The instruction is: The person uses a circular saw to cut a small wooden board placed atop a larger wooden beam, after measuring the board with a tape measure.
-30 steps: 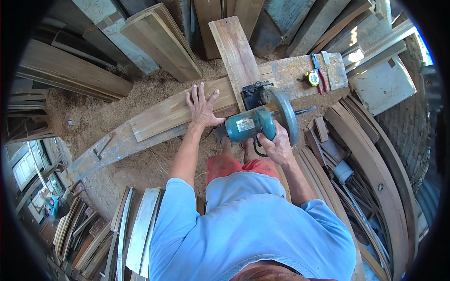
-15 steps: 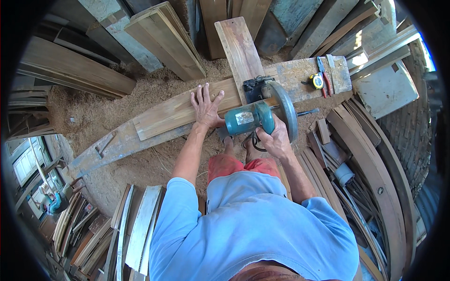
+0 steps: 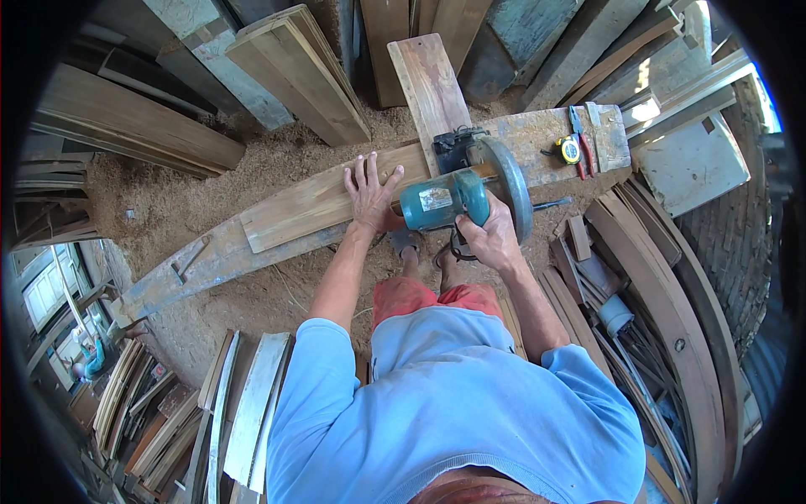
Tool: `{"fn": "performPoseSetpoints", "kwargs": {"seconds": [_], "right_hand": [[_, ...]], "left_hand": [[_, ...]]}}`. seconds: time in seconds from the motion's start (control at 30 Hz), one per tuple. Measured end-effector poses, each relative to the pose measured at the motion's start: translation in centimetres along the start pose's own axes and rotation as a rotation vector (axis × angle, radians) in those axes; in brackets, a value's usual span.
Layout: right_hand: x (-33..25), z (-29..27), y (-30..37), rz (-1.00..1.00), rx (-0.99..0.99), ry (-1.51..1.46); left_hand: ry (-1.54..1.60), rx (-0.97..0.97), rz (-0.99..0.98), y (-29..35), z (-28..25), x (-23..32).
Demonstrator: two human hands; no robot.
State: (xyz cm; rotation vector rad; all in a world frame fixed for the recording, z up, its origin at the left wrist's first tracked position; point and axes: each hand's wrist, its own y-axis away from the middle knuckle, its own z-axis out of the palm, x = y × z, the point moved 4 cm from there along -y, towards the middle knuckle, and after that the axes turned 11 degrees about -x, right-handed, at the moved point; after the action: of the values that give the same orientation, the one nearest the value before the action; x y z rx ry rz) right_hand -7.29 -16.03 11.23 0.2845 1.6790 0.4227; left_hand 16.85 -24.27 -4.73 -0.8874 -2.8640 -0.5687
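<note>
My right hand (image 3: 489, 235) is wrapped round the rear handle of a teal circular saw (image 3: 437, 202). The saw's round grey guard (image 3: 514, 189) stands on its right side, and its dark base rests about where two boards meet. My left hand (image 3: 372, 195) lies with spread fingers on a long wooden board (image 3: 302, 204), just left of the saw's motor. A second board (image 3: 430, 88) runs away from me, crosswise to the first. Both lie on a worn plank bench (image 3: 197, 259). The saw hides the blade's contact with the wood.
A yellow tape measure (image 3: 570, 150) and red-and-blue pliers (image 3: 579, 134) lie at the bench's right end. Sawdust (image 3: 143, 189) covers the floor. Upright boards (image 3: 294, 76) lean at the back; stacked planks (image 3: 663, 311) line the right. Another person (image 3: 94, 357) is at the far left.
The saw and my right hand have shifted slightly left and away from me. My left hand stays in place on the board. The person at far left has changed posture.
</note>
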Motion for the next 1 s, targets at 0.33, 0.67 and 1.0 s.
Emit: {"fn": "performPoseSetpoints", "kwargs": {"seconds": [0.33,0.67,1.0], "right_hand": [[-0.5,-0.2,0.2,-0.027,0.079,0.050],[0.5,-3.6,10.7,0.158,0.126,-0.039],[3.2,-5.5,13.2,0.173,0.252,-0.130]], "left_hand": [[0.006,-0.009,-0.025,-0.1,-1.2,-0.1],[0.072,-0.081,-0.018,0.3,-2.8,0.8],[0.052,-0.032,0.022,0.2,-2.6,0.9]]}}
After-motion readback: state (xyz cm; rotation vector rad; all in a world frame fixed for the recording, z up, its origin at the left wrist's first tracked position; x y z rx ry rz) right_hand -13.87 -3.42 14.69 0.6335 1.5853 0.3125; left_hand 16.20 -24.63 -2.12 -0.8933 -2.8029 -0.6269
